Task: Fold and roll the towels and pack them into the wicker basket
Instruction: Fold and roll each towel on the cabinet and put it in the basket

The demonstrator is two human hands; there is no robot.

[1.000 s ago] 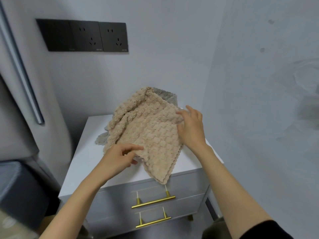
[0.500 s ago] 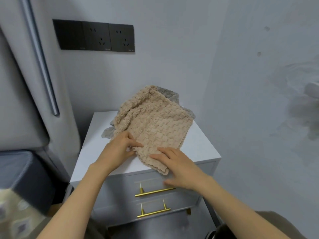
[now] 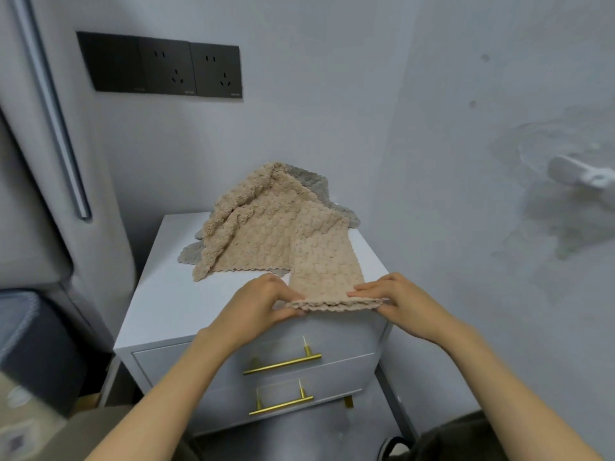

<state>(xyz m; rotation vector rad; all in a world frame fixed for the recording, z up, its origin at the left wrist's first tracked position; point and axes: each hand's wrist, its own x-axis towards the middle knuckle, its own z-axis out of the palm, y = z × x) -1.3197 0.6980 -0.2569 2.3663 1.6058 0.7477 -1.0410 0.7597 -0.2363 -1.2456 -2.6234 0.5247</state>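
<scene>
- Hands work at centre frame, over the front edge of the white nightstand (image 3: 159, 294). The left hand (image 3: 256, 307) pinches the left corner of the near hem, with the thumb on top and the fingers curled beneath.
- The right hand (image 3: 404, 302) pinches the opposite corner. Its fingers lie nearly straight on top, and the rest of the grip is tucked under the cloth.
- Between them, the beige towel (image 3: 324, 261) lies as a doubled strip, its two scalloped hems stacked and held just clear of the tabletop.
- It looks light, plush and limp, so I judge it will sag wherever it is unsupported. The waffled pile should grip itself, which would help a roll stay tight.
- The corners are the best hold, as now, because a mid-edge pinch would let the layers slide apart. Rolling will probably go better on the flat top, palms pressing.
- Farther up the frame, the rest of the beige cloth bunches into a peak against the wall.
- Under and behind it lies a grey towel (image 3: 307, 176), equally soft, poking out at both sides.
- At upper left of the frame, a black socket panel (image 3: 159, 64) is on the wall.
- No wicker basket is in view.
</scene>
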